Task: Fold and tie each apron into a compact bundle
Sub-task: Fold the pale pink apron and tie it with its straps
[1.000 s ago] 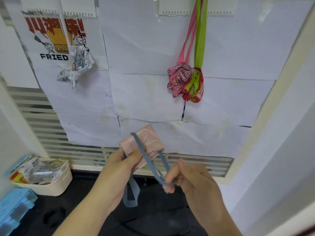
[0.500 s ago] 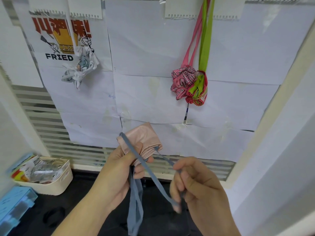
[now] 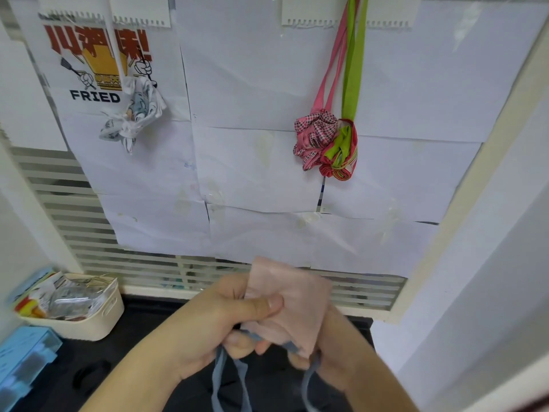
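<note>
Both hands have closed in on the pink apron bundle, below the hanging pink-and-green bundles: left hand thumb clamps the folds; right hand, mostly hidden, curls around the blue-grey strap, apparently tensioning the tie

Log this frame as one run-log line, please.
step: tying | left hand: grips folded pink apron bundle | right hand: holds grey-blue strap | knot: unclear
</note>
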`<state>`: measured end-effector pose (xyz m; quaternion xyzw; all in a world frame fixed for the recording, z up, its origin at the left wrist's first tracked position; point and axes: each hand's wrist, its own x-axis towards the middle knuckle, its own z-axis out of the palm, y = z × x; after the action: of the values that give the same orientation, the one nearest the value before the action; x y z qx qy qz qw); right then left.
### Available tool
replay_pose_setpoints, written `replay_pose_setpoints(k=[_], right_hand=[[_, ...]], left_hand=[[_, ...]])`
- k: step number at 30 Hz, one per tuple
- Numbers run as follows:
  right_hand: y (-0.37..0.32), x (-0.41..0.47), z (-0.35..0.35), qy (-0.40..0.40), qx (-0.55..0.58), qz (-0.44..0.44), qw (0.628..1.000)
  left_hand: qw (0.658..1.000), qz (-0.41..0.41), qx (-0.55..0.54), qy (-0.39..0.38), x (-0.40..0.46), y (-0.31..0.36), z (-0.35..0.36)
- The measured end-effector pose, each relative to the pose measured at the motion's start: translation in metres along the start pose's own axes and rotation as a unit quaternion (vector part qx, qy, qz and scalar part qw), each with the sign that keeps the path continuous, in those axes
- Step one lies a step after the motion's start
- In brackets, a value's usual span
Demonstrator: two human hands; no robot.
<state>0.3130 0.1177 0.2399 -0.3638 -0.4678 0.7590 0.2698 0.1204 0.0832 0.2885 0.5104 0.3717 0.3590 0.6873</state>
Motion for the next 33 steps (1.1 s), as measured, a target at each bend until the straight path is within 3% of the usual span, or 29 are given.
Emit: replay_pose_setpoints(k=[3,9,14,19,33], right_hand=[[-0.028,-0.005,-0.019,0.041,-0.04,-0.039,0.998],[-0.087,-0.023,-0.014,0.131,-0.196,-0.097,0.967],[-0.087,-0.038,0.009,0.164,-0.246,-0.174,0.939],[-0.047,-0.039,0.024,0.124,-0.118,-0.118,0.978],[-0.019,-0.032,0.015,0.292,-0.281,-0.167,0.899]], left_hand=[[0.993,-0.036,0.107,-0.019,-0.001,-0.002,0.001],[0.985,-0.043,0.166,0.025,0.005,-0.012,-0.001],[0.988,-0.008,0.074,0.133,0.015,-0.022,0.006],[0.971,0.083,-0.071,0.212,0.021,-0.016,0.014],[0.977,0.092,-0.013,0.191,0.026,-0.011,0.014]])
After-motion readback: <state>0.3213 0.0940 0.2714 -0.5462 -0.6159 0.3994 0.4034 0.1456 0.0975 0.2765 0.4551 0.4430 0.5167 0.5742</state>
